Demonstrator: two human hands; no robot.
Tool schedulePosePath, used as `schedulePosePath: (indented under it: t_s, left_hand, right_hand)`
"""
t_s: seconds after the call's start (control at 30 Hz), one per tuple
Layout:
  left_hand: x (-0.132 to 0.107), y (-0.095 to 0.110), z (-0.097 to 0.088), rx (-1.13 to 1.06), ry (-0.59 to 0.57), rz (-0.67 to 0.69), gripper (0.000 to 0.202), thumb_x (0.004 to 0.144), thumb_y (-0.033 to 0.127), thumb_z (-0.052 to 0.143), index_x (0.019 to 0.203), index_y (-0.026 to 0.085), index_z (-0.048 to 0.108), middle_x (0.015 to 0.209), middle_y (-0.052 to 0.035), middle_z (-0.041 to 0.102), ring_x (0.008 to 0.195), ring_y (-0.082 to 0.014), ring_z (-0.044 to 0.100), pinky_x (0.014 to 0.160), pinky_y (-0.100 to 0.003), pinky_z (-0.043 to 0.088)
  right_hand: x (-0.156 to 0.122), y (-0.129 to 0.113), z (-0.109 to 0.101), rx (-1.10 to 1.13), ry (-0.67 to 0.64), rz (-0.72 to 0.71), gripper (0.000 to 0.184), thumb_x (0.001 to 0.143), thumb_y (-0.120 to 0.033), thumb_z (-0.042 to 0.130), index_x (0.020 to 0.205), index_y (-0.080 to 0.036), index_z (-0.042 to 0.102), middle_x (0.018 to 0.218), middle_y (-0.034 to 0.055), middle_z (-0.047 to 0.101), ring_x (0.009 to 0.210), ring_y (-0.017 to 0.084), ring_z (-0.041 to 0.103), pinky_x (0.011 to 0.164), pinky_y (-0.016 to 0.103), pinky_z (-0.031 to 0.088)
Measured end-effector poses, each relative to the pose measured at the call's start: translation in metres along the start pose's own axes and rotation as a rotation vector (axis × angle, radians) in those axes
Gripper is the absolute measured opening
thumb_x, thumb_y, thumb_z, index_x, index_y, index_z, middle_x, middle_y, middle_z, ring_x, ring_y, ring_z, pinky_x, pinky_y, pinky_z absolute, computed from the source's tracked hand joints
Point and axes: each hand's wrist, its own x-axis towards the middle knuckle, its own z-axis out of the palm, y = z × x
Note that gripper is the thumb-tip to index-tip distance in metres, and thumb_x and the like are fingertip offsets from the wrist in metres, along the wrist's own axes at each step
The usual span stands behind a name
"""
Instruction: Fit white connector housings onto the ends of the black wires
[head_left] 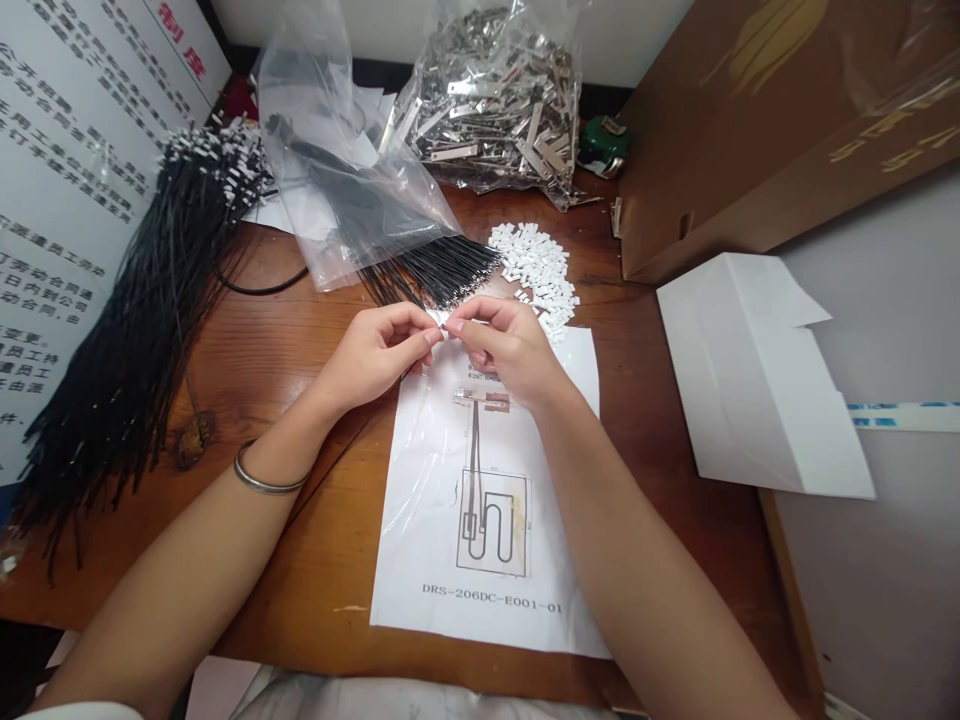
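Note:
Above the top of a printed drawing sheet [487,590], my two hands meet fingertip to fingertip. My left hand [397,345] pinches the end of a thin black wire [330,470], whose length trails down past the wrist onto the table. Thumb and forefinger of my right hand [499,345] are pressed together at the wire's tip; whatever lies between them is too small to make out. Just beyond the hands, a bundle of black wires [442,265] with metal-tipped ends sticks out of a clear plastic bag [322,230]. Beside it lies a pile of small white connector housings [532,265].
At the left lies a big bunch of black wires [127,330] with white ends. A clear bag of flat metal pieces [495,110] and a green tape measure [604,145] stand at the back. A brown cardboard box [697,190] and folded white card [750,370] border the right.

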Motion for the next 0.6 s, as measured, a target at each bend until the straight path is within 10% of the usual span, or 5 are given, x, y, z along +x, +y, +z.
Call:
schedulePosePath:
  t_s: [0.6]
  left_hand:
    - [-0.006, 0.012, -0.007, 0.113, -0.306, -0.044, 0.022, 0.079, 0.034, 0.076, 0.071, 0.015, 0.068, 0.066, -0.0045, 0.073, 0.059, -0.0131, 0.065, 0.057, -0.023, 0.049]
  right_hand:
    - [0.017, 0.006, -0.022, 0.434, 0.689, -0.224, 0.018, 0.079, -0.036, 0.071, 0.079, -0.022, 0.061, 0.081, -0.0033, 0.057, 0.044, 0.002, 0.031, 0.037, 0.022, 0.021]
